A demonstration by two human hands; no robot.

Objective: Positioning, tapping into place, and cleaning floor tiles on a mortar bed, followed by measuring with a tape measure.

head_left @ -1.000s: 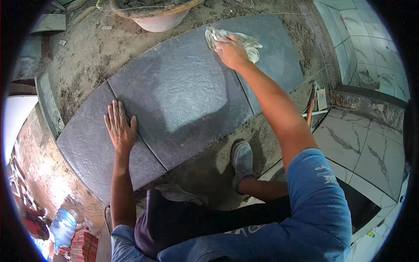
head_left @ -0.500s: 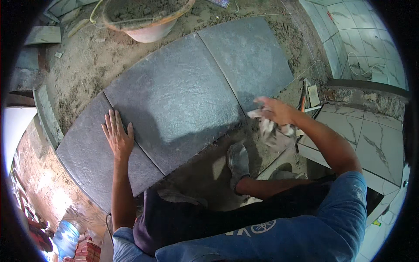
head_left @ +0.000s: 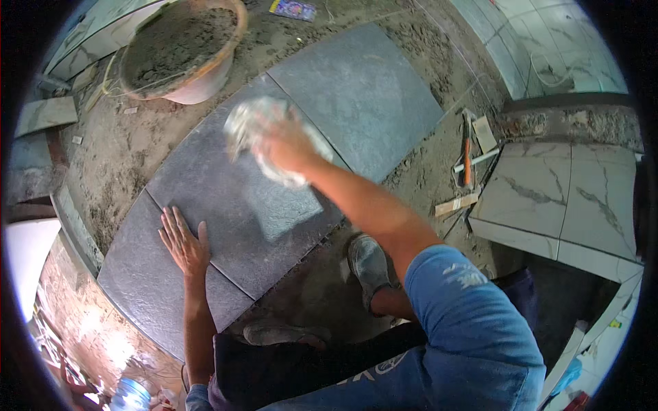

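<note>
Three dark grey textured tiles lie side by side in a slanting row: a left tile [head_left: 140, 274], a middle tile [head_left: 240, 236] and a right tile [head_left: 363, 89]. My left hand [head_left: 184, 243] rests flat with fingers stretched, across the joint between the left and middle tiles. On the far part of the middle tile, my right hand [head_left: 289, 145] presses a crumpled whitish rag [head_left: 250, 123]. Motion blurs this hand and the rag, and the rag hides part of the joint with the right tile.
A round tub [head_left: 240, 27] of grey mortar stands at the far left. To the right, an orange-handled tool [head_left: 467, 161] lies by a wood strip [head_left: 458, 205] and a raised light-tiled ledge [head_left: 528, 185]. My shoe [head_left: 370, 264] stands near the tiles' front edge.
My right hand has carried the rag leftward from beyond the tiles' near right edge onto the middle tile. The left hand has stayed flat near the same joint. The view has shifted.
</note>
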